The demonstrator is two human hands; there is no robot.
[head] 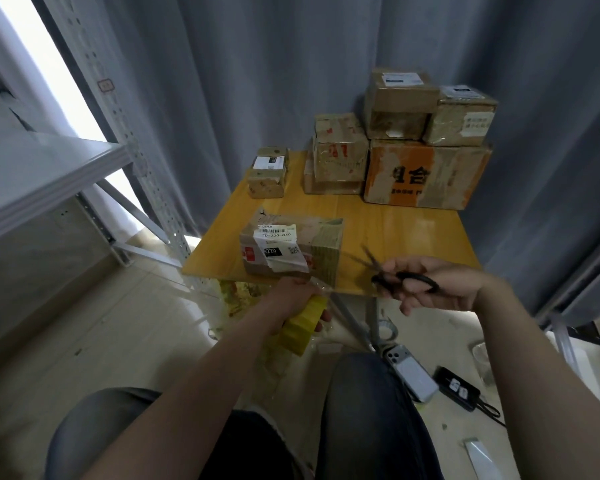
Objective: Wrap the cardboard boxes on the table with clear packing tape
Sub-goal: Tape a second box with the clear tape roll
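Observation:
A cardboard box with white shipping labels sits at the near left edge of the wooden table. My left hand grips a yellow tape roll just below the table's front edge, and a strip of clear tape runs from it up to the box. My right hand holds black scissors with the blades parted, pointing left toward the box, a short way right of it.
Several taped cardboard boxes are stacked at the table's far right, and a small box stands at the far left. A metal shelf rack is on the left. A phone and a black device lie on the floor.

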